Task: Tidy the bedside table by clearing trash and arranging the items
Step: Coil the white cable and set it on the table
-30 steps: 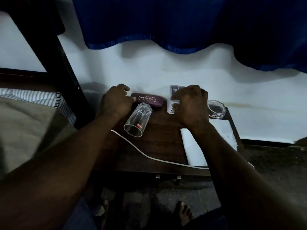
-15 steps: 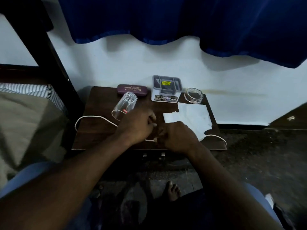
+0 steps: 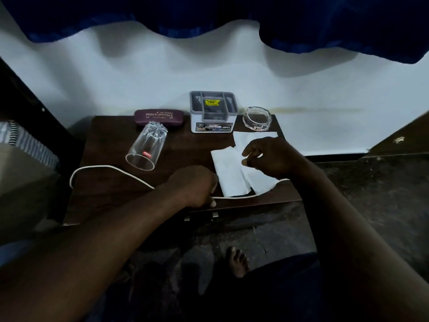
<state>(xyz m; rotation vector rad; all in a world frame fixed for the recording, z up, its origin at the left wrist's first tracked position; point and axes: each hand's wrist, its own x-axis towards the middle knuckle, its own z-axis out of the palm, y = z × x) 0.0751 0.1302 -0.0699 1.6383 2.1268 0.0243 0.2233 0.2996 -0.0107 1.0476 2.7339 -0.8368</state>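
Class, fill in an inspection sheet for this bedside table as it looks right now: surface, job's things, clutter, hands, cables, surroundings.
Surface: dark wooden bedside table, against the wall.
Job's things: glass tumbler lying on its side; spectacle case, organiser box and glass ashtray along the back.
Clutter: torn white paper on the right side.
Hands: left hand closed at the front edge, on the cable; right hand over the paper, fingers loosely curled.
Cables: white cable looping across the front.
Surroundings: blue curtain, white wall, bed to the left.
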